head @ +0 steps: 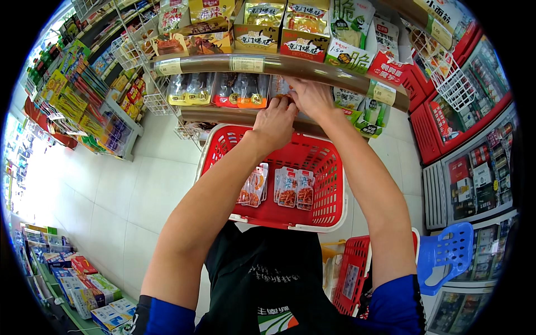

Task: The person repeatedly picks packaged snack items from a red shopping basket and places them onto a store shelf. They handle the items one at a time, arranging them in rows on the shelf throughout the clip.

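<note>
Both hands reach into a lower shelf, close together above the far rim of a red plastic shopping basket (272, 217). My left hand (275, 121) has bent fingers at the shelf's front, by a small orange-toned item that is mostly hidden. My right hand (310, 96) reaches further in, partly under the brown shelf edge (201, 63), beside a pale snack packet (278, 86). Whether either hand grips anything cannot be told. In the basket lie stacked snack packets (288, 186) at the right and more packets (255, 184) at the left, partly behind my left forearm.
Boxes of snack packets (257, 35) fill the upper shelf; trays of packets (240, 90) stand left of my hands. White wire baskets (454, 88) hang at the shelf's sides. Another red basket (351, 272) and a blue plastic chair (446, 255) stand right. Glass-door cabinets line the right side.
</note>
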`<state>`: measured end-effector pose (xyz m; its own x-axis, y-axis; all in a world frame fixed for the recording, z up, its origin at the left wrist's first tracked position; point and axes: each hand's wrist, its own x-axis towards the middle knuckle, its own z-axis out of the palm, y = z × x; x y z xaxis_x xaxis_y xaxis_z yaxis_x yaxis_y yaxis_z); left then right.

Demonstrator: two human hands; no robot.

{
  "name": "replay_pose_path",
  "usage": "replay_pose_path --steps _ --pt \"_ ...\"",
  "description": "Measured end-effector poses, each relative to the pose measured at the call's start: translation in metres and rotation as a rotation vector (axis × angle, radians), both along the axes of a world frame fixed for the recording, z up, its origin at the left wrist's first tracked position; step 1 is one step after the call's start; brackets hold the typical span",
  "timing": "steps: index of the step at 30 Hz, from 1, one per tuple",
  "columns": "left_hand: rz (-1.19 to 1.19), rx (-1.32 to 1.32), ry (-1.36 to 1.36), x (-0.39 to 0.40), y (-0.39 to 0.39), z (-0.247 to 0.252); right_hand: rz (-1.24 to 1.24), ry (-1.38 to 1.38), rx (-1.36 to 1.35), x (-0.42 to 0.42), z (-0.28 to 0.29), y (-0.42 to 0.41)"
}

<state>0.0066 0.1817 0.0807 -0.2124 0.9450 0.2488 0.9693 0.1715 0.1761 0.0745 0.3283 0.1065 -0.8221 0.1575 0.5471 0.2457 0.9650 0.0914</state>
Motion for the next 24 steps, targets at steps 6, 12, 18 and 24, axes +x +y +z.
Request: replay_pose_path --steps 6,12,18,24 --pt "-0.153 0.256 0.011 -0.005 -0.027 -0.006 -0.002 0.084 0.036 0.006 -0.004 -0.005" --pt "-0.039 0.062 -0.243 -0.034 -0.098 -0.056 0.155 0.178 0.0 0.041 -0.017 -0.053" --pt "0.212 -0.524 -0.409 -0.076 -0.119 -0.182 0.084 -0.369 -0.991 0.025 -0.17 -0.124" --pt "0.149 -0.77 -0.536 -0.068 -0.117 -0.187 -0.154 -0.53 -1.306 -0.006 -0.287 -0.135"
